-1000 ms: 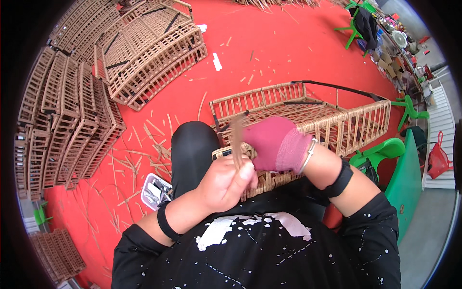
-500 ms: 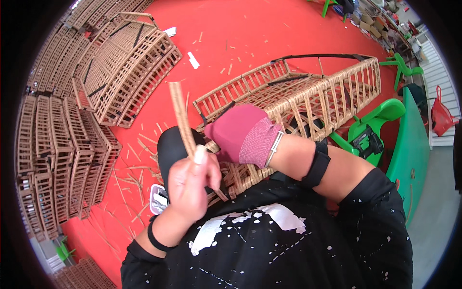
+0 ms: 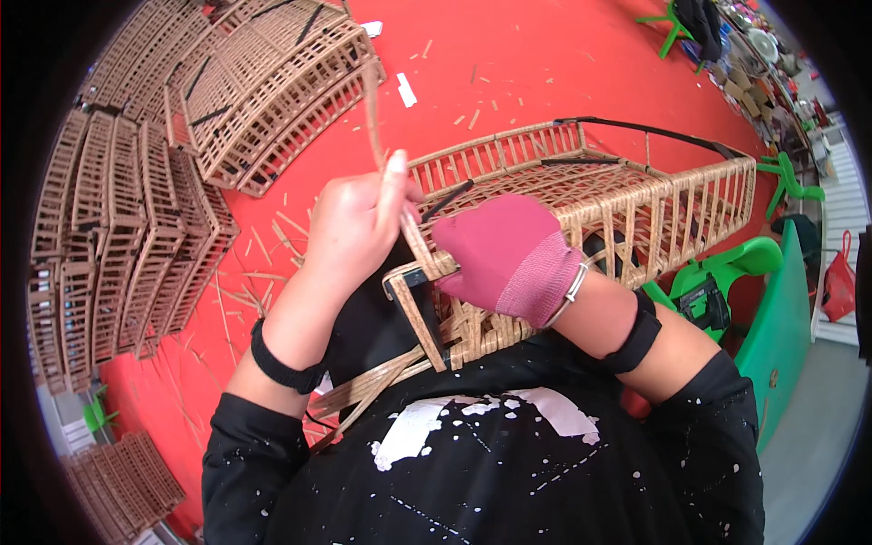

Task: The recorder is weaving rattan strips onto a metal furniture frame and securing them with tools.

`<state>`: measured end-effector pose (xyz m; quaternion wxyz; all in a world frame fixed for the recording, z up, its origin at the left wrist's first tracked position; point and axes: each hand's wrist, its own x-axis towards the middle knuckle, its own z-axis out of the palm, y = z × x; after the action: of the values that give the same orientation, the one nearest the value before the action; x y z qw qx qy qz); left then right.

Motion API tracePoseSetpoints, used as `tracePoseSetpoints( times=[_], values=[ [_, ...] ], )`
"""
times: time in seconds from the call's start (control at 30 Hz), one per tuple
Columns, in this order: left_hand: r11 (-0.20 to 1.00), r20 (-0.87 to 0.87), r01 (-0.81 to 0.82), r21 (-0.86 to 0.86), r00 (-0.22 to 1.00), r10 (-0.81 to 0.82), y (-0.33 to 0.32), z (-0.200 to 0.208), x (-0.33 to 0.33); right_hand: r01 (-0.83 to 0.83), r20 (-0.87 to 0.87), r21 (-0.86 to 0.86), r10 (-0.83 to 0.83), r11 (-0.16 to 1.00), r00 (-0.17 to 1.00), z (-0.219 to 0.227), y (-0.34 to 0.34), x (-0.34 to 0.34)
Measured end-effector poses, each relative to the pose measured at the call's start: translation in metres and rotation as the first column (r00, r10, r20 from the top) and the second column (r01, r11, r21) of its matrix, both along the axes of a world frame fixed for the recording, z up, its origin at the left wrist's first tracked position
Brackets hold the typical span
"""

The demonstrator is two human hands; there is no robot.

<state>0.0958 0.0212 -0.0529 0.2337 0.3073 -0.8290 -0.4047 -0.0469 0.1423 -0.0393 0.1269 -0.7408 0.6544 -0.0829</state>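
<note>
A long tan woven basket frame (image 3: 672, 222) lies across my lap, its near end at my waist. My left hand (image 3: 352, 222), bare, is closed in a pinch on a flat tan weaving strip (image 3: 372, 113). The strip's free end stands up above my fist, and its lower part runs down to the frame's corner. My right hand (image 3: 509, 250), in a maroon glove, grips the frame beside that corner; its fingertips are partly hidden. Dark metal shows at the corner bar (image 3: 416, 318) just below my hands. Loose strips (image 3: 372, 381) lie by my waist.
Stacks of similar woven frames (image 3: 100, 245) stand at the left, with another group (image 3: 272, 82) at the far left. Strip scraps (image 3: 227, 300) litter the red floor. A green chair (image 3: 740, 263) and a green table (image 3: 772, 345) are on the right.
My left hand has risen and moved away from me, carrying the strip upward. The frame's corner now shows below it. My right hand has shifted slightly right in view, still on the frame.
</note>
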Motion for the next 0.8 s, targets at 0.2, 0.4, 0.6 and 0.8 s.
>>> tracePoseSetpoints(
  times=[0.2,0.4,0.6,0.8],
  values=[
    [0.935,0.323,0.043,-0.353,0.943,0.078,-0.005,-0.006,-0.01,-0.018,-0.006,-0.024,0.017,1.0,1.0,0.0,-0.003,0.004],
    [0.892,0.361,0.011,-0.452,0.916,0.172,0.004,0.014,-0.004,-0.019,-0.02,-0.062,0.018,0.998,1.0,-0.007,-0.001,0.003],
    [0.698,0.014,0.243,-0.673,0.949,-0.316,0.055,0.046,0.014,-0.037,0.261,-0.046,0.048,0.998,0.964,-0.02,-0.009,-0.002],
    [0.767,-0.004,0.23,-0.598,0.957,-0.29,0.056,0.043,0.018,0.02,0.096,-0.068,-0.013,0.997,0.995,-0.005,-0.002,0.001]
  ],
)
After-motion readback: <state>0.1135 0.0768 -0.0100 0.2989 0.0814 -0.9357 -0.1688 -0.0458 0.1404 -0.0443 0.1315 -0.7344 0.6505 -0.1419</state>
